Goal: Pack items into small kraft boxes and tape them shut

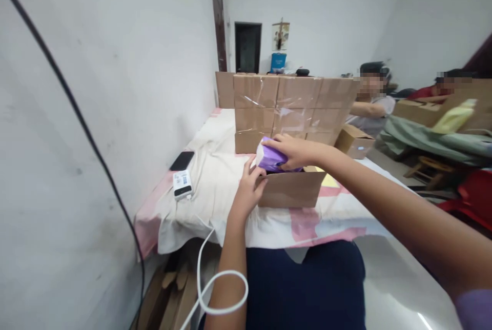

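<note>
An open cardboard box (pixel 290 190) stands on the cloth-covered table in front of me. My right hand (pixel 292 150) reaches over from the right and grips a purple-and-white wrapped pack (pixel 272 157), which is tilted at the box's opening. The pack's lower part is hidden behind the box's front wall. At the box's left corner, my left hand (pixel 251 184) has its fingers bent round the edge, with the fingertips close to the white end of the pack. Something yellow (pixel 329 179) lies just right of the box.
Stacked, taped cartons (pixel 274 109) rise behind the box. A dark phone (pixel 182 161) and a white device (pixel 182 184) with a white cable (pixel 200 268) lie on the left. Another small carton (pixel 354 141) sits at right, near a seated person (pixel 374 107). A wall borders the left side.
</note>
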Motion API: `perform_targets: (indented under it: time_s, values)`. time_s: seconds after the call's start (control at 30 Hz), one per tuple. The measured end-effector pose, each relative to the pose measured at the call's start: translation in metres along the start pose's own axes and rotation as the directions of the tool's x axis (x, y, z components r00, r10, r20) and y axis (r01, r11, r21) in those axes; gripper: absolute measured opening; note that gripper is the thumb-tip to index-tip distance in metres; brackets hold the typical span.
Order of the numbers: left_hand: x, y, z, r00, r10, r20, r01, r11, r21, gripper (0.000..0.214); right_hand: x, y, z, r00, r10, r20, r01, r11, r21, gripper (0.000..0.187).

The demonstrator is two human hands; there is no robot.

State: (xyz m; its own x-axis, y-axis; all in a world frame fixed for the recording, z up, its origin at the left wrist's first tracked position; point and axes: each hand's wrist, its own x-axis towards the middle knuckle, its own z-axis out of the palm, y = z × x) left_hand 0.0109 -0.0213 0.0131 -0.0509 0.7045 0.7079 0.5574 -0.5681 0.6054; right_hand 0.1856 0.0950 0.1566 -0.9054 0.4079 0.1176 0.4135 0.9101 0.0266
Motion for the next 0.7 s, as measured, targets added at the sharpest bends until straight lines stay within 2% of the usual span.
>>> perform_targets:
  time_s: [0.17, 0.23, 0.3, 0.37, 0.5, 0.6, 0.7]
  values:
    - [-0.001, -0.003, -0.007, 0.998, -0.048, 0.037, 0.049, 0.999, -0.014, 0.010, 0.003, 0.008, 0.012, 0.999, -0.006, 0.047, 0.006, 1.000, 0.000, 0.082]
    - [-0.001, -0.003, -0.005, 0.997, -0.050, 0.062, 0.051, 0.998, -0.028, 0.009, 0.003, 0.010, 0.019, 0.990, 0.029, 0.137, -0.025, 0.999, -0.027, 0.080]
    - [0.000, -0.001, -0.002, 0.995, -0.036, 0.096, 0.040, 0.998, -0.046, 0.010, 0.002, 0.005, 0.024, 0.969, 0.071, 0.239, -0.044, 0.992, -0.115, 0.078]
    - [0.002, 0.002, 0.002, 0.992, -0.021, 0.123, 0.030, 0.997, -0.067, 0.010, 0.000, -0.004, 0.026, 0.951, 0.104, 0.292, -0.040, 0.976, -0.215, 0.073]
    - [0.003, 0.003, 0.009, 0.986, -0.016, 0.163, 0.034, 0.994, -0.106, 0.007, -0.002, -0.017, 0.028, 0.939, 0.133, 0.318, -0.022, 0.944, -0.329, 0.070]
    - [0.002, 0.002, 0.010, 0.981, -0.032, 0.191, 0.055, 0.992, -0.116, 0.011, -0.006, -0.020, 0.034, 0.931, 0.154, 0.331, -0.035, 0.940, -0.339, 0.066]
    - [0.000, 0.005, 0.008, 0.973, -0.072, 0.221, 0.098, 0.989, -0.109, 0.019, -0.008, -0.022, 0.048, 0.933, 0.218, 0.288, -0.130, 0.946, -0.297, 0.038]
